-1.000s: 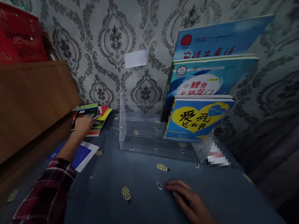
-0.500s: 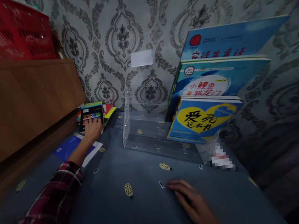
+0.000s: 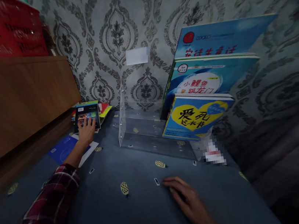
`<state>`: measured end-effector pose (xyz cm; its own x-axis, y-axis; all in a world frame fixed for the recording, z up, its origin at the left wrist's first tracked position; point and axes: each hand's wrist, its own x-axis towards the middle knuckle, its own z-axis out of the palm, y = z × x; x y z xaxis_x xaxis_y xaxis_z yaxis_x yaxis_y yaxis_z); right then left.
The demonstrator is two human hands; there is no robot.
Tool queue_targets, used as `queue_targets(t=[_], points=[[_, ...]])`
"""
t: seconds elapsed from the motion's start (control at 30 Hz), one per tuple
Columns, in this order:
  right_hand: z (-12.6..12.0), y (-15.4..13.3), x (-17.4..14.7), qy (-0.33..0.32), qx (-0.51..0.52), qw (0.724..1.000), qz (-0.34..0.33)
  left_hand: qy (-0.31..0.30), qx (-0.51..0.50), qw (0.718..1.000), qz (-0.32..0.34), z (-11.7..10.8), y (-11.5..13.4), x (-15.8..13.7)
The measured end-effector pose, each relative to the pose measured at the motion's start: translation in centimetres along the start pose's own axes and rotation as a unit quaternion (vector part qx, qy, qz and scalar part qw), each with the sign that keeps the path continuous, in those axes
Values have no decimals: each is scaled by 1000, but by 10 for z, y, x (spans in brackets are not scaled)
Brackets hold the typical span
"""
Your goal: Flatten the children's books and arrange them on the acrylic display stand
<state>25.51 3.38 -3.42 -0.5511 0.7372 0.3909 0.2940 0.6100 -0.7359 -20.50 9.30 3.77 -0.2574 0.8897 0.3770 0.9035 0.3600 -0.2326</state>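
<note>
My left hand lies on a black book with its fingers spread. That book tops a small stack of colourful books at the far left of the table. A blue booklet and a white sheet are partly hidden under my left forearm. Near the front middle, my right hand rests on the dark patterned tablecloth. It holds nothing, and its thumb is apart from the loosely bent fingers. Beyond it stands a clear stepped book rack with three blue-covered books leaning on its right side.
A wooden cabinet borders the table on the left, with a red plastic basket on top. Patterned wallpaper covers the wall behind the rack. A blank white label sits at the rack's upper back.
My left hand's fingers have spread wider on the black book. The whole view has shifted slightly, while the rack, its books and my right hand stay much as they were.
</note>
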Motion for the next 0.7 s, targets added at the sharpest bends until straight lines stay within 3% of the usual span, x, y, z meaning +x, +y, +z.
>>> queue_targets(t=[0.3, 0.7], points=[[1, 0, -2, -3, -12, 1000, -9, -9, -14, 1000, -5, -7, 2, -9], [3, 6, -5, 4, -25, 999, -23, -20, -45, 999, -13, -16, 9, -47]])
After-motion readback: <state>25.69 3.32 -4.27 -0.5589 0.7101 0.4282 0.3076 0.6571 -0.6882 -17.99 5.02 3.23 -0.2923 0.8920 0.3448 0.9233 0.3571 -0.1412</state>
